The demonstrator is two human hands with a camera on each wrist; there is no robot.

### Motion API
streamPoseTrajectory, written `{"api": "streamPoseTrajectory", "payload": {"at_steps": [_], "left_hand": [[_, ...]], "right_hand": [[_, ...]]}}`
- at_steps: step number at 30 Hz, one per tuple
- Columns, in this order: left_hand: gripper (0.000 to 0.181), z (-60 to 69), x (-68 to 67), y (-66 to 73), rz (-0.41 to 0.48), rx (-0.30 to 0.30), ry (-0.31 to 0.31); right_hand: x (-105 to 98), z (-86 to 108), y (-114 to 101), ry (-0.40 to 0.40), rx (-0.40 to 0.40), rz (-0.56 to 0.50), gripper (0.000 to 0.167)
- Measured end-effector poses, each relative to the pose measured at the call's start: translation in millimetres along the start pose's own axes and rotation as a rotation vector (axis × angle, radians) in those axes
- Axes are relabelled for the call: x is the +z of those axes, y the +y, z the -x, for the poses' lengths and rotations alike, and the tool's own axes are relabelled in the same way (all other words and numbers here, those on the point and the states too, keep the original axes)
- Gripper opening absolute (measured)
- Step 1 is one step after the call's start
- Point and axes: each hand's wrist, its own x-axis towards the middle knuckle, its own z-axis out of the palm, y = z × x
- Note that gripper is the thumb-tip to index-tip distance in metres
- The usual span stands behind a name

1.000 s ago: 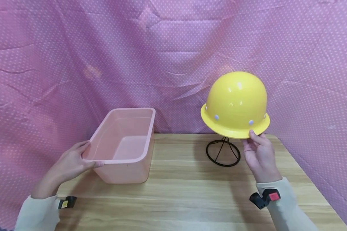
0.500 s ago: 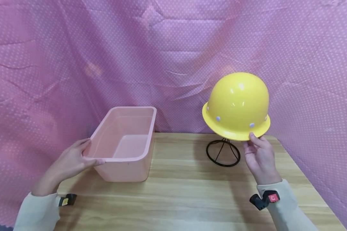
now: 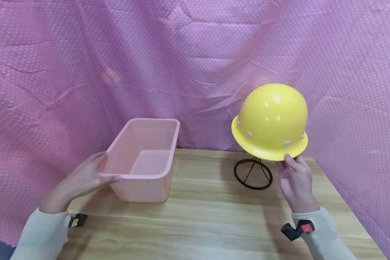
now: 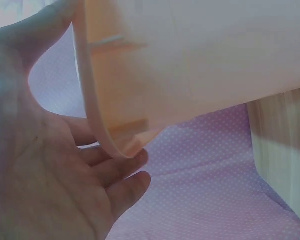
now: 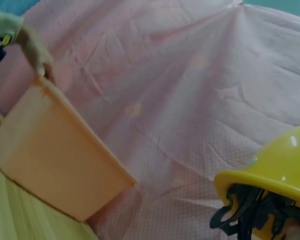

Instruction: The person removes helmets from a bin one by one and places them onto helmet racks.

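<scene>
A pink plastic bin (image 3: 146, 189) stands on the left of the table. My left hand (image 3: 82, 180) grips its near left corner, thumb along the front rim and fingers by the side; in the left wrist view, fingertips (image 4: 132, 167) show beneath the rim. On the right, my right hand (image 3: 295, 180) pinches the front brim of a yellow hard hat (image 3: 273, 119), thumb on top. The hat tilts over a black wire stand (image 3: 253, 187), whose upper part it hides; whether it touches the stand I cannot tell. Black straps (image 5: 250, 207) show inside it in the right wrist view.
The wood-grain table (image 3: 201, 216) carries the bin and the stand, with a gap between them. Pink dotted cloth (image 3: 201, 65) hangs close behind and along both sides. Its back fold meets the table's rear edge.
The head view has shifted slightly. Relative to its stand, the hard hat has moved a little right and down. Both hands keep their holds, on the bin and on the brim.
</scene>
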Motion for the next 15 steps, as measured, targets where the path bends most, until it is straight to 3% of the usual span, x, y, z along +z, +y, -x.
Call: {"api": "streamPoseTrajectory", "payload": {"at_steps": [2,4,9,12,15], "left_hand": [[0.114,0.5,1.5,4.1,0.014,0.026,0.018],[0.114,1.6,1.3,11.3,0.014,0.041,0.031],[0.106,0.5,0.6,39.5,-0.044,0.093,0.058],[0.095,-3.3,4.0,59.0,-0.093,0.198,0.116],[0.085,-8.8,7.4,77.8,-0.145,0.359,0.202]], "right_hand": [[-3.1,1.9,-1.6,-0.009,-0.014,0.015,0.044],[-5.5,3.1,-3.3,0.033,-0.036,0.034,0.034],[-7.8,0.6,-9.8,0.286,-0.168,0.136,0.009],[-8.5,-2.5,-14.4,0.370,-0.302,0.285,0.016],[-8.2,-4.4,-19.0,0.333,-0.429,0.507,0.028]]}}
